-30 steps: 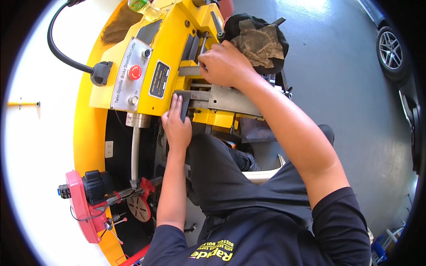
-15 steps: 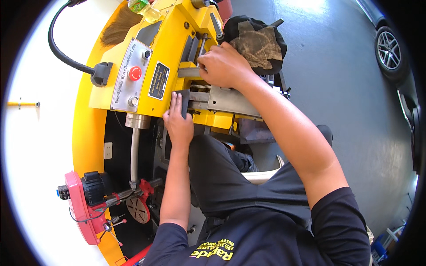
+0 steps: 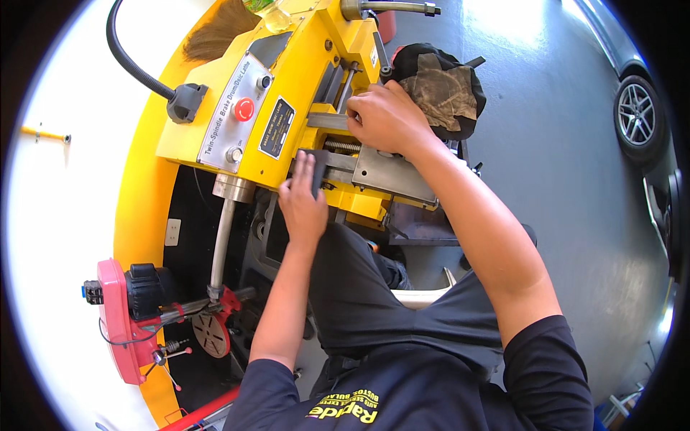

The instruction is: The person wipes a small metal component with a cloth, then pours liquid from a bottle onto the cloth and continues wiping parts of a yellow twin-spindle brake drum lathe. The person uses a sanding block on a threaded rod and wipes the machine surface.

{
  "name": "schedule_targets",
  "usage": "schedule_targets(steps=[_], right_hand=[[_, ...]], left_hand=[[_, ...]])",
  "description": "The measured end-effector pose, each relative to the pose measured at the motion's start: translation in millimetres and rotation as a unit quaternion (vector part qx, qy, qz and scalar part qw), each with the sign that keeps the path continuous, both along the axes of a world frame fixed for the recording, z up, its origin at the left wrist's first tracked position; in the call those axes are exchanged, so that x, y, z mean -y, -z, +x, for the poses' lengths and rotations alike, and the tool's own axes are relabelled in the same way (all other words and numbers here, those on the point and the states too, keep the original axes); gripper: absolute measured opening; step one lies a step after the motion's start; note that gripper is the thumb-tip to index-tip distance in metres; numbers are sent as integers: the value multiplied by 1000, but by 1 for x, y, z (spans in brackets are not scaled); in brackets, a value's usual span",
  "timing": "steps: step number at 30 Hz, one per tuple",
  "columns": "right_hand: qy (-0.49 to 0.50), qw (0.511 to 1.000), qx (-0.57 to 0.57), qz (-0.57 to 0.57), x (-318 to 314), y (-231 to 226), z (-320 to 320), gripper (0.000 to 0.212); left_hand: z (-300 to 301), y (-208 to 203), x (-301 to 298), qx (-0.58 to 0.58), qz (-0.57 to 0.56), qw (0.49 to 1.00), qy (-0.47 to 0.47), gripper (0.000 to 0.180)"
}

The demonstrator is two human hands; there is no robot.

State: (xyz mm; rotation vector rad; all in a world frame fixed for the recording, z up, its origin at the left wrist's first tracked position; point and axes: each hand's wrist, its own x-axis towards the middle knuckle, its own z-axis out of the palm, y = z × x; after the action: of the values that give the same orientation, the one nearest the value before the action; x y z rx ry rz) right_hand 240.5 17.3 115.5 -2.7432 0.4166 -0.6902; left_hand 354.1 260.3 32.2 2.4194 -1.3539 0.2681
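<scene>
A yellow brake lathe (image 3: 305, 72) stands before me. My left hand (image 3: 302, 205) rests with its fingers stretched out along a dark flat piece (image 3: 318, 167) at the near side of the machine. Farther right, my right hand (image 3: 392, 122) is closed, its fingers curled beside a grey metal bar (image 3: 327, 121); what they grip, if anything, is hidden. Below that hand lies a flat steel slide plate (image 3: 395, 174), next to a threaded screw (image 3: 343, 146). A dark lever (image 3: 382, 57) rises just beyond my right hand.
A black and camouflage cloth item (image 3: 442, 90) sits right of my right hand. The control panel (image 3: 233, 118) has a red stop button (image 3: 244, 109). A flexible black arm (image 3: 129, 61) curves at left, above a red drill press (image 3: 118, 323). A car wheel (image 3: 638, 111) shows at far right.
The view has shifted, so the machine appears a little farther right. Both hands stay at about the same places on the lathe, with their finger poses much the same.
</scene>
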Motion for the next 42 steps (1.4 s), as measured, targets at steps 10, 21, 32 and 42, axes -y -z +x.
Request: schedule_targets(steps=[10,21,32,42], right_hand=[[-5,1000,-11,-4,0,-6,-1,25],[-6,1000,-31,0,-3,-7,1,24],[-27,999,-20,-22,-1,0,3,24],[-6,1000,-24,-5,-1,-5,1,25]], left_hand=[[-5,9,-5,-30,-72,997,-16,73],[-14,-5,3,-112,-66,990,-49,70],[15,1,-3,-51,-56,997,-21,76],[-26,-11,4,-91,-28,995,0,74]])
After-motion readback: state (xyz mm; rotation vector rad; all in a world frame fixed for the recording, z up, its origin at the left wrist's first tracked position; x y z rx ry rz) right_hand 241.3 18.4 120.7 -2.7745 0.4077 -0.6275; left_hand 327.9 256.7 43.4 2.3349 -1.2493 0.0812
